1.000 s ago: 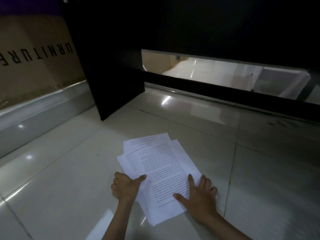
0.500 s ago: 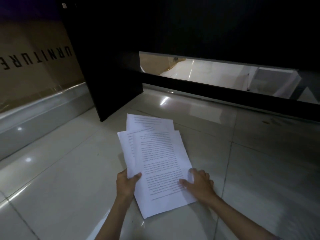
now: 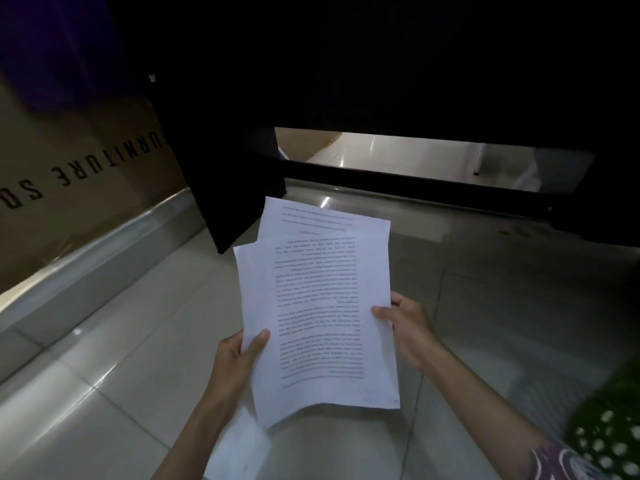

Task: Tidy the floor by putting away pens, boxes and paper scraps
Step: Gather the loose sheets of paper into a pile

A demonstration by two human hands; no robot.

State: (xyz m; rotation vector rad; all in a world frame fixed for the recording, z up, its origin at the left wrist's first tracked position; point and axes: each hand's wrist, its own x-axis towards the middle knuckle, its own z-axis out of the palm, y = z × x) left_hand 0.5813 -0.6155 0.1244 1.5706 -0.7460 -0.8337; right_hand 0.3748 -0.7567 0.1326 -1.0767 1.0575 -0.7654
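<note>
Head view: both hands' grip holds printed sheets (image 3: 322,306) before dark desk panel (image 3: 221,174), cardboard box (image 3: 79,168) left.

The floor (image 3: 138,358) was pale glossy tile with thin grout lines and spots of reflected light. A loose white sheet (image 3: 239,445) lay flat on it. A dark panel (image 3: 221,188) and a dark bar (image 3: 415,188) stood on it farther back.

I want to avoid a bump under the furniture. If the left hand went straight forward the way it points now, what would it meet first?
Probably the dark furniture panel. The left hand, gripping the printed sheets, points forward and up toward the panel's lower corner. Depth is unclear, so it might pass just right of it.
</note>
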